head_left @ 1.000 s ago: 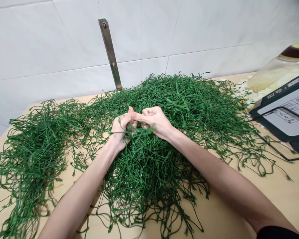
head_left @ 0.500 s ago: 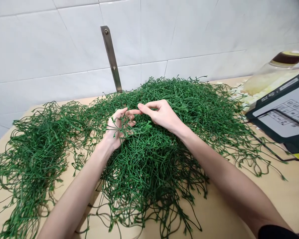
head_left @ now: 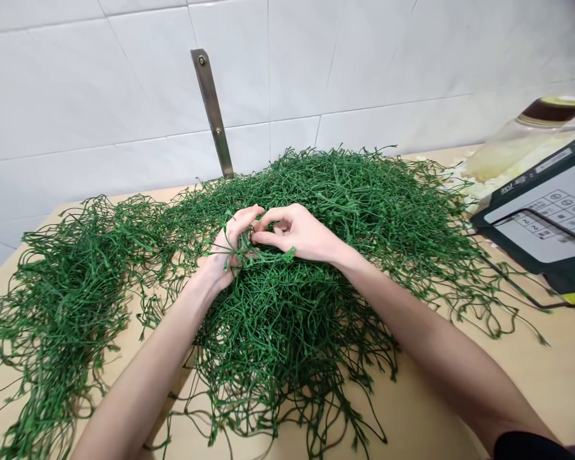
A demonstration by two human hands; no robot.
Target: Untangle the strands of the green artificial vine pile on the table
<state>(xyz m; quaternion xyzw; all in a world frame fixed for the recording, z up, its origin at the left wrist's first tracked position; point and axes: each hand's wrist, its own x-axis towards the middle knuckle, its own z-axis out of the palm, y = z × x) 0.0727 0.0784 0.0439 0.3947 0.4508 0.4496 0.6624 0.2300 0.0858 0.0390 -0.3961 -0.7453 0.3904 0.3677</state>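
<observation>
A large tangled pile of thin green plastic stems (head_left: 292,313) with small leafy tips spreads over the middle of the wooden table. My left hand (head_left: 230,246) is curled around several green stems, whose tips stick out over the wrist and palm. Close against it on the right, my right hand (head_left: 299,233) has its thumb and index finger pinched on the stems at the left palm. Both hands are just above the pile. A second heap of green stems (head_left: 71,294) lies at the left.
A metal bracket (head_left: 213,115) stands against the tiled wall behind the pile. At the right are a clear jar with a dark lid (head_left: 551,112), pale small pieces (head_left: 496,182), and a tilted dark box (head_left: 551,211) with a black wire across it.
My right hand has moved slightly down and left, from the left fingertips to the stems in the left palm. The left fingers have curled in more.
</observation>
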